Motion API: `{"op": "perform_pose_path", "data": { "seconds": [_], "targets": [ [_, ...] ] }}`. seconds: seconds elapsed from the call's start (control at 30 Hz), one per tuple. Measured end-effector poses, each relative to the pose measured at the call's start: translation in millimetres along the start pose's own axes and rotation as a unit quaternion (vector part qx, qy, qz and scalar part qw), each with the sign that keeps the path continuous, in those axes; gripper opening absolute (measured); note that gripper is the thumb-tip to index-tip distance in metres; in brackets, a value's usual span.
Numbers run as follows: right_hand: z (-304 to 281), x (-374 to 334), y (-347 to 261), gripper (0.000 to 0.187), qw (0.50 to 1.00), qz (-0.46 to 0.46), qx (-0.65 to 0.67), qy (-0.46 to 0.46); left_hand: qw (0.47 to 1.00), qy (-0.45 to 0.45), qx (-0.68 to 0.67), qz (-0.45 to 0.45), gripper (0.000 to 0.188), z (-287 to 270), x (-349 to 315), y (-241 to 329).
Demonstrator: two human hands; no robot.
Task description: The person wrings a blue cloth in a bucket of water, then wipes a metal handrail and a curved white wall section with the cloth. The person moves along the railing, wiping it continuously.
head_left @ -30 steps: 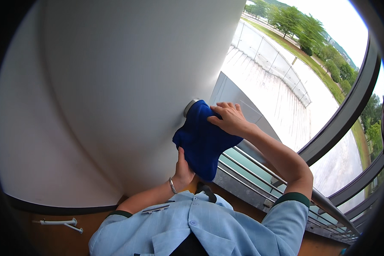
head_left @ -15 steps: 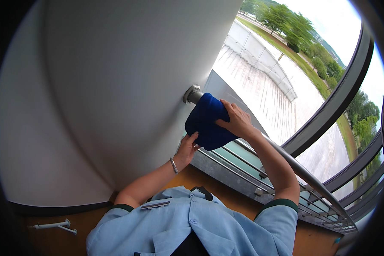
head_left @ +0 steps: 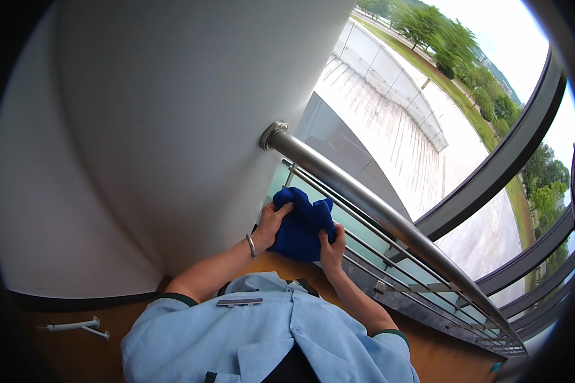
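A dark blue cloth [head_left: 298, 230] hangs between my two hands, in front of my chest and below the thick metal handrail [head_left: 351, 182]. My left hand [head_left: 272, 223] grips its left edge, thumb on top. At the cloth's right edge, my right hand [head_left: 332, 250] pinches it between thumb and fingers. The cloth's upper edge is bunched and folded. The handrail runs from a round metal flange [head_left: 274, 135] on the pale column down toward the lower right. Neither hand touches the handrail.
A large pale column [head_left: 153, 127] fills the left side. Thinner rails [head_left: 364, 236] with greenish glass run beneath the handrail. Curved dark window frames [head_left: 492, 172] stand at the right, with paving and trees outside. On the brown floor at lower left lies a white rod-like object [head_left: 76, 325].
The cloth has come off the handrail and moved down toward my chest. My right hand has moved from over the rail to the cloth's right edge; the rail's end is now uncovered.
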State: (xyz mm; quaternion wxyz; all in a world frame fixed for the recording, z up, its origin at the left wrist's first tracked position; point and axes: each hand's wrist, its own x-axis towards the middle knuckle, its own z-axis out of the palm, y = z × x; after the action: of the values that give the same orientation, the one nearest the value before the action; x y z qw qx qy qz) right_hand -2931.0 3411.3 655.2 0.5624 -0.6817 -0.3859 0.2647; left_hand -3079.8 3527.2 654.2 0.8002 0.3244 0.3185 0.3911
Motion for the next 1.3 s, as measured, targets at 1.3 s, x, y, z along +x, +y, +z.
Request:
{"op": "perform_pose_path", "data": {
  "seconds": [1.3],
  "targets": [
    [105.0,99.4,103.7,0.024,0.986,0.141,0.043,-0.08,0.867,0.217,0.448,0.007,0.027,-81.9,118.2,-91.4]
  ]
}}
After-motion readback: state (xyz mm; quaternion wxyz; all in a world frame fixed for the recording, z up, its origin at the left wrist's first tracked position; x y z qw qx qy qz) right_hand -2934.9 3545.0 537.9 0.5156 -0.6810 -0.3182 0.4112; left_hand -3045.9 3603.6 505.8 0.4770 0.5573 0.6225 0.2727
